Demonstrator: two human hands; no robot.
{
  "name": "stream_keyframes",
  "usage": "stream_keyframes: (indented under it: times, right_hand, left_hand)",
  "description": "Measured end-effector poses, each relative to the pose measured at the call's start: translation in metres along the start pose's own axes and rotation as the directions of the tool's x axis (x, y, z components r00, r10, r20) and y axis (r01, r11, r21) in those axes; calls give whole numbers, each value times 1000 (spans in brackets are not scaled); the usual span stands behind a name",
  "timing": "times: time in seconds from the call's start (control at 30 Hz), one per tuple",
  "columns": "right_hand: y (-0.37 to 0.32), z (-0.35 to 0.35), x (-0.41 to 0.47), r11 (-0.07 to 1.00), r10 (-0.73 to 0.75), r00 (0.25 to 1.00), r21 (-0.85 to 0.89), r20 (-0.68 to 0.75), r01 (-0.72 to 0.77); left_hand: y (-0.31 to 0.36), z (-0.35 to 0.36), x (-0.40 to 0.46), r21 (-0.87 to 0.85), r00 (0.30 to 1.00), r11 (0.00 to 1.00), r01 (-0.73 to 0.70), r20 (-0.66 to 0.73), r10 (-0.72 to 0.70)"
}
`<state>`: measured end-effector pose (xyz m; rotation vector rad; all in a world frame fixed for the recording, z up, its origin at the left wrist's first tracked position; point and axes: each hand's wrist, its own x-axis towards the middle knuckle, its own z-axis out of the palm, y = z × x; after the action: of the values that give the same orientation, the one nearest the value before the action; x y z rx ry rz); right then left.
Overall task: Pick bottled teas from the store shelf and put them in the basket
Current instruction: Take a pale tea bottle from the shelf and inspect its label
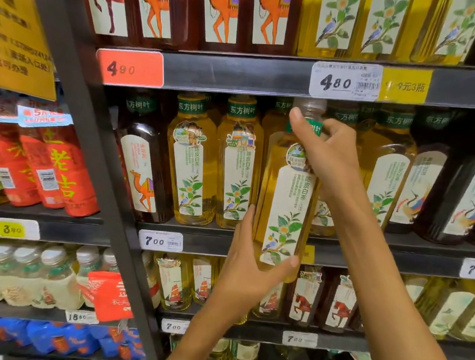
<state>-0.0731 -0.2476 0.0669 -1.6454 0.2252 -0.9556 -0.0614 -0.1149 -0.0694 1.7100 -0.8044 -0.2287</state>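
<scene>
A tall bottle of yellow tea (286, 202) with a white leaf-and-bird label and green neck band is held in front of the middle shelf (224, 241), slightly tilted. My right hand (327, 154) grips its neck and shoulder from the right. My left hand (247, 271) cups its bottom, thumb across the front. Two matching yellow bottles (194, 160) stand on the shelf just to the left. No basket is in view.
Dark tea bottles with camel labels (144, 158) stand at the left, dark bottles with bird labels (469, 198) at the right. More tea rows fill the shelves above and below. A black upright post (93, 141) divides off red bottles (56, 166) on the left.
</scene>
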Motion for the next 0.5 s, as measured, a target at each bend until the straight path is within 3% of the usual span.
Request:
stream_keyframes:
  times: [0.33,0.5]
  right_hand:
    - [5,9,14,989,-136,986,-79,-98,129]
    - [12,8,21,943,-248,965,-249,-82,221]
  left_hand:
    - [-8,9,14,61,983,996,-72,-162,81]
    - [-6,28,21,161,949,978,-132,-265,172]
